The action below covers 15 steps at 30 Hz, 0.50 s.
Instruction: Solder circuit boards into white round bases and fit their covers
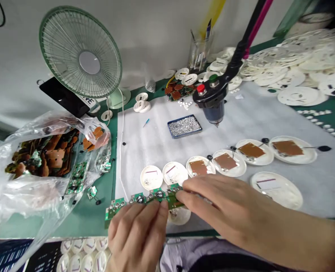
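My left hand (137, 232) and my right hand (226, 204) grip one strip of green circuit boards (118, 204) near the table's front edge. Left fingers close over its middle, while the right thumb and fingers pinch its right end. Round dark parts (159, 193) stand on the strip. Just beyond it, a row of round white covers (151, 184) runs to the right; several carry brown board pieces (225, 161) with black parts on wires. One white cover (179, 216) lies partly hidden beneath the strip and right hand. Another, larger cover (276, 202) rests right of my right hand.
An electric screwdriver (214, 109) hangs over the white mat (156, 143), near a blue tray of small metal parts (184, 127). Left are a fan (81, 53) and a plastic bag of boards (50, 155). White discs (300, 64) pile up at back right.
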Each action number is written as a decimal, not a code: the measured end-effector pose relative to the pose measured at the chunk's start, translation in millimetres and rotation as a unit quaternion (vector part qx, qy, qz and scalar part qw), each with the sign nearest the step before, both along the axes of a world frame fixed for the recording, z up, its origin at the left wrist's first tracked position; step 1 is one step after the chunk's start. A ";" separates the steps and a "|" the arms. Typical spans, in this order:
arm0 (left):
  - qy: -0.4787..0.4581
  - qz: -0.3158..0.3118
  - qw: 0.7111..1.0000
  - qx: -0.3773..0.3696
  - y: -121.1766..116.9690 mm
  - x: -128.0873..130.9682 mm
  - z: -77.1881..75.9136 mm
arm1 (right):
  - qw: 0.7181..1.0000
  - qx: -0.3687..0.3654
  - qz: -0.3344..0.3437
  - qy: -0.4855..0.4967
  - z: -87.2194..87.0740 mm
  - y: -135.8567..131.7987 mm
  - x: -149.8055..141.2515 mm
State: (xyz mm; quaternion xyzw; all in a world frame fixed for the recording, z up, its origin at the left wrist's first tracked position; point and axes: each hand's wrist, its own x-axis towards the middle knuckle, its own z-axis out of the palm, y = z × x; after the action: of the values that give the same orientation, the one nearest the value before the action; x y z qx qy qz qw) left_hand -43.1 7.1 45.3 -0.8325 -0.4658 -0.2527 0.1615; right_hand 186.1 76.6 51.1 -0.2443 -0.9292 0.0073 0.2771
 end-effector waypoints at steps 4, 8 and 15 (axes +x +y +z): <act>-0.015 0.001 1.000 -0.025 -0.5 9.6 0.0 | 0.999 -0.023 -0.024 -0.003 -2.8 -3.8 16.6; -0.038 -0.016 0.998 -0.040 5.8 19.7 -5.1 | 0.999 -0.024 -0.044 0.010 -10.6 -3.6 25.8; -0.050 -0.082 0.986 -0.137 21.7 31.5 7.5 | 0.934 -0.345 -0.015 0.095 6.1 -0.5 36.0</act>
State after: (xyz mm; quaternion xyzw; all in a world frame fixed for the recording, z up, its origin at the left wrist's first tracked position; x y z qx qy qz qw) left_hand -11.6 28.7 52.8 -0.8684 -0.4337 -0.2403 0.0015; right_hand 222.0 76.1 57.3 -0.3373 -0.8349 0.3467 0.2626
